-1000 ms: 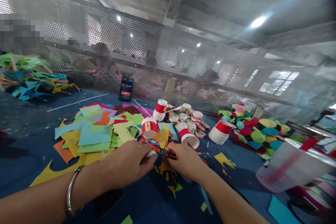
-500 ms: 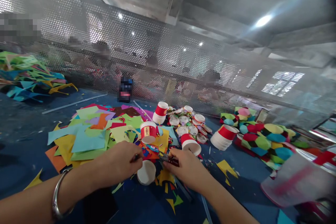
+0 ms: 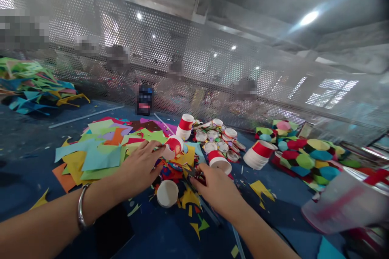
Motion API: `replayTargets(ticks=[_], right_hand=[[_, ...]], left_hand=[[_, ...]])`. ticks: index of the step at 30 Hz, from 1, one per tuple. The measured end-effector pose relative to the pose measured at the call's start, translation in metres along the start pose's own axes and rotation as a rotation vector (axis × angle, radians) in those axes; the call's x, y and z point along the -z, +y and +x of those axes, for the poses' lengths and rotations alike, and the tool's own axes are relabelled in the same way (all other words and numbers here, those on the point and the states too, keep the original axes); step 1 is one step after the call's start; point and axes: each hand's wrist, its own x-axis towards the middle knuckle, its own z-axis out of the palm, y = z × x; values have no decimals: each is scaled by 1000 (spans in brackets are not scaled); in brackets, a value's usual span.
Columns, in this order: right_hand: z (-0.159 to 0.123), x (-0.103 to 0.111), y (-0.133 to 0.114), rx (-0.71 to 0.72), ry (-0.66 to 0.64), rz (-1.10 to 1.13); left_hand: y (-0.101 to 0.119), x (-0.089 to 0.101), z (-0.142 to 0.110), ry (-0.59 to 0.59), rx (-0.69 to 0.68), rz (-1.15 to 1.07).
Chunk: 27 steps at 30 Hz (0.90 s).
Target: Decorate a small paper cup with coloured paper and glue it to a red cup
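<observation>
1 tilted red-and-white paper cup (image 3: 175, 146) sits at the half-curled left hand (image 3: 138, 165); whether gripped, cannot tell. Right hand (image 3: 214, 187) is wrapped around dark-handled metal scissors (image 3: 197, 175). A weak hold could topple the cup onto multicoloured paper scraps (image 3: 172, 173).

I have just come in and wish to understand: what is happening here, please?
Someone is working at a blue table. The right hand holds a scissors-like tool. The left hand is at a tilted red-and-white paper cup; whether it grips the cup is unclear. A white round piece lies nearer, beside paper scraps, and colored sheets are heaped to the left.
</observation>
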Motion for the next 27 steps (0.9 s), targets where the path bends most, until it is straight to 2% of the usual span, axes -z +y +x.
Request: replayTargets(ticks=[5,10,13,15,19,22,27], right_hand=[[-3,-2,-4,25,16,-41],[-7,3,-6,37,97,-72],[-8,12,-3,31,181,-50],[-8,20,3,37,239,-7],[-6,35,17,41,373,100],[-5,38,20,76,427,207],[-11,30,1,286,284,580]], left_hand=[[1,6,4,139,11,-280],[13,13,7,218,211,-780],[19,16,10,247,353,-1156],[21,17,12,276,418,-1314],[21,18,14,302,430,-1359],[25,17,12,229,393,-1341],[40,14,3,43,285,-1189]])
